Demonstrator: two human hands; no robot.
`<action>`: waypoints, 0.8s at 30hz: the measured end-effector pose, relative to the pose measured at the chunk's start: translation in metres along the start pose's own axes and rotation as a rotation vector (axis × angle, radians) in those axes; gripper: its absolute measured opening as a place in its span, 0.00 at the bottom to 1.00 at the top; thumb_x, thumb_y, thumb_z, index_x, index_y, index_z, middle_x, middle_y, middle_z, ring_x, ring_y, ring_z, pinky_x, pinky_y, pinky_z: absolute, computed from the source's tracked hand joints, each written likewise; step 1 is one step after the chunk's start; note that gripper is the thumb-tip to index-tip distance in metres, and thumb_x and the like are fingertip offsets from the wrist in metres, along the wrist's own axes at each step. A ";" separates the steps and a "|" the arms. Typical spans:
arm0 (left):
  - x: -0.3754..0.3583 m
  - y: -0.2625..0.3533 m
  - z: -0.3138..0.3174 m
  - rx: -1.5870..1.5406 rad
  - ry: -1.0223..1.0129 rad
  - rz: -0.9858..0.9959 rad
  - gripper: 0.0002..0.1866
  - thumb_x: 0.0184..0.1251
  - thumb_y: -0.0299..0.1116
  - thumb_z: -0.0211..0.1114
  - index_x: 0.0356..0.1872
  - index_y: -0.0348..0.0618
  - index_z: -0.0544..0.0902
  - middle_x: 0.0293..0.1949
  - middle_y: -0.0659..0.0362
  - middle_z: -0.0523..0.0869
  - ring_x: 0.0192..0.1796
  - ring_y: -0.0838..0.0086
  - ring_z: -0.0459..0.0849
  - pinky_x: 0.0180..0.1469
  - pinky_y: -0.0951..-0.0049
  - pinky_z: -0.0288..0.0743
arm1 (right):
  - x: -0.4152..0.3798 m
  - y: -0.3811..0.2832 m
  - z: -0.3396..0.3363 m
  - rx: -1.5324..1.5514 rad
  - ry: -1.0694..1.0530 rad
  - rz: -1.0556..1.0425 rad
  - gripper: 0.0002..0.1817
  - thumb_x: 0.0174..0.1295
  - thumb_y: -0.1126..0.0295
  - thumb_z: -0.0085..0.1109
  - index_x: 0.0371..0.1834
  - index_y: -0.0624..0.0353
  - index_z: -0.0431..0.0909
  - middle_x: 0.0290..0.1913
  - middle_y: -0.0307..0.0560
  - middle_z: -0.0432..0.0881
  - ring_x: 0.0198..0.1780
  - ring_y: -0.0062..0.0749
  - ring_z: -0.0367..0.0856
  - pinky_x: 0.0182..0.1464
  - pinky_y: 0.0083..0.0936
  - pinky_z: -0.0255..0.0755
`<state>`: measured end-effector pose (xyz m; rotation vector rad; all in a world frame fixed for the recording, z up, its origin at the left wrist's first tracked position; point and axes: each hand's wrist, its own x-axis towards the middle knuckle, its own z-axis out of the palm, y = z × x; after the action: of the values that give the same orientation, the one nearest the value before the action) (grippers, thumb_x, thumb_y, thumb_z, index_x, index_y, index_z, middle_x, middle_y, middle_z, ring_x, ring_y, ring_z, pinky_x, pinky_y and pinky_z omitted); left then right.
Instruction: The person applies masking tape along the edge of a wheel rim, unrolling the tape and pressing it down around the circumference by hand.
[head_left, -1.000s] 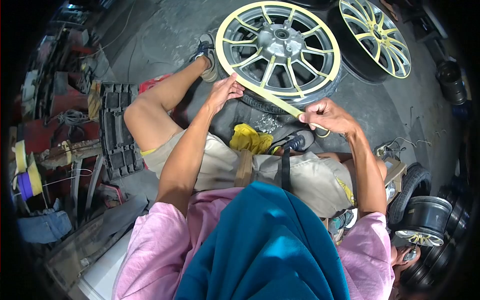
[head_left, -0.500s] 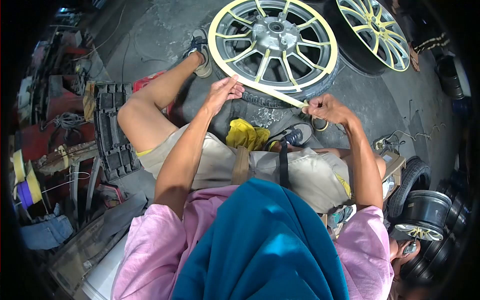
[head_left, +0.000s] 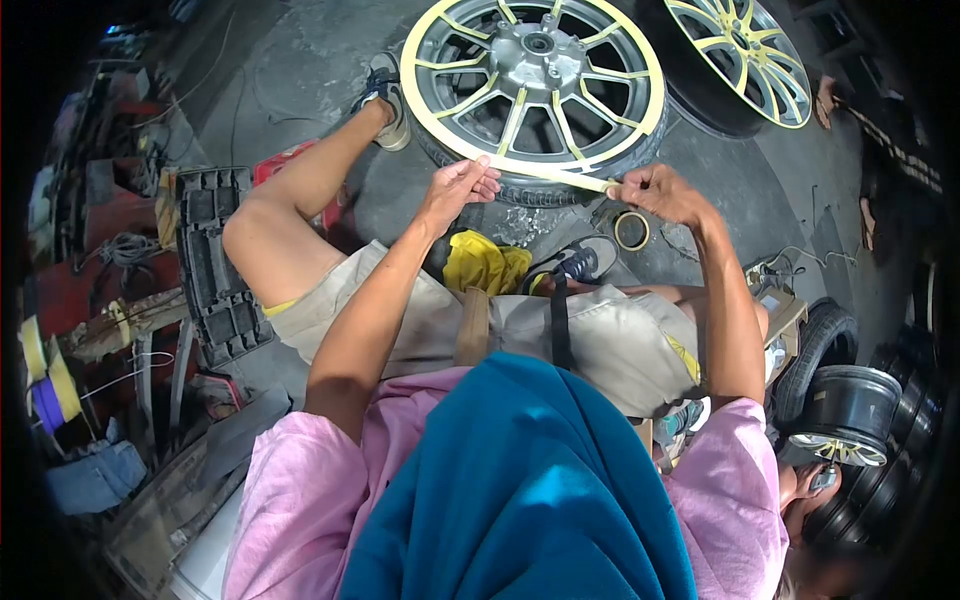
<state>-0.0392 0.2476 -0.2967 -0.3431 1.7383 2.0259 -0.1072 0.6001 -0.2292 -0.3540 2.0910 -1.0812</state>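
A spoked grey wheel rim [head_left: 533, 60] with pale yellow tape on its rim and spokes lies on a black tire [head_left: 540, 190] on the floor. My left hand [head_left: 458, 192] is at the near edge of the rim, thumb and index finger pressed on the tape. From there a strip of masking tape [head_left: 560, 176] stretches along the edge to my right hand [head_left: 655, 194], which pinches its end. Below my right hand, a tape roll [head_left: 631, 231] rests near my shoe.
A second taped wheel [head_left: 745, 45] stands tilted at the upper right, with a person's bare foot [head_left: 824, 103] beside it. A yellow cloth [head_left: 484, 263] lies between my legs. At lower right are a tire [head_left: 822, 352], a black rim [head_left: 850, 412] and another person's hand.
The tape roll has dropped away from my right hand and now sits below it. My right hand has moved slightly up, and the strip lies closer to the rim's edge.
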 end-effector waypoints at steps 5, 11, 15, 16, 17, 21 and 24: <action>0.000 0.000 0.006 0.014 0.012 -0.008 0.25 0.76 0.51 0.61 0.45 0.33 0.84 0.36 0.57 0.87 0.39 0.76 0.86 0.48 0.74 0.82 | 0.001 0.005 -0.008 -0.133 -0.047 0.016 0.27 0.65 0.52 0.68 0.16 0.60 0.74 0.16 0.32 0.65 0.22 0.19 0.61 0.25 0.28 0.55; 0.002 -0.004 0.027 0.015 -0.043 -0.014 0.24 0.76 0.51 0.61 0.44 0.32 0.84 0.36 0.56 0.87 0.38 0.75 0.86 0.47 0.74 0.82 | 0.001 0.016 -0.013 -0.208 -0.011 0.013 0.28 0.64 0.49 0.67 0.16 0.60 0.73 0.15 0.37 0.64 0.22 0.24 0.62 0.26 0.33 0.57; 0.004 -0.004 0.035 0.012 -0.045 -0.017 0.24 0.76 0.50 0.62 0.44 0.32 0.84 0.36 0.55 0.87 0.38 0.75 0.86 0.47 0.73 0.82 | 0.002 0.013 -0.026 -0.317 0.157 0.033 0.29 0.63 0.48 0.68 0.16 0.60 0.71 0.15 0.43 0.64 0.22 0.32 0.63 0.28 0.35 0.60; 0.004 -0.004 0.036 0.018 -0.041 -0.019 0.24 0.75 0.50 0.62 0.44 0.32 0.84 0.36 0.55 0.87 0.38 0.74 0.86 0.47 0.73 0.82 | 0.000 0.008 -0.028 -0.317 0.158 0.036 0.29 0.63 0.48 0.68 0.16 0.60 0.71 0.15 0.43 0.64 0.22 0.32 0.63 0.28 0.35 0.60; 0.004 -0.004 0.038 0.017 -0.043 -0.020 0.24 0.75 0.50 0.62 0.44 0.32 0.84 0.36 0.55 0.87 0.38 0.74 0.86 0.47 0.73 0.82 | -0.001 0.005 -0.029 -0.358 0.150 0.018 0.29 0.62 0.49 0.68 0.16 0.61 0.71 0.15 0.45 0.65 0.22 0.35 0.64 0.28 0.37 0.60; 0.004 -0.002 0.044 0.028 -0.043 -0.026 0.25 0.76 0.50 0.62 0.43 0.31 0.84 0.35 0.55 0.87 0.37 0.74 0.86 0.47 0.73 0.82 | -0.001 0.008 -0.029 -0.424 0.140 -0.018 0.28 0.61 0.49 0.69 0.17 0.62 0.72 0.16 0.50 0.68 0.22 0.42 0.65 0.30 0.42 0.62; 0.005 -0.001 0.055 0.018 -0.059 -0.035 0.24 0.76 0.49 0.61 0.43 0.32 0.84 0.35 0.56 0.87 0.37 0.75 0.85 0.46 0.74 0.82 | 0.000 0.012 -0.031 -0.522 0.218 -0.022 0.29 0.60 0.46 0.68 0.18 0.60 0.73 0.17 0.51 0.70 0.22 0.46 0.69 0.30 0.41 0.63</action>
<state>-0.0372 0.3020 -0.2904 -0.3036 1.7022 1.9747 -0.1287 0.6252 -0.2271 -0.5280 2.5611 -0.5884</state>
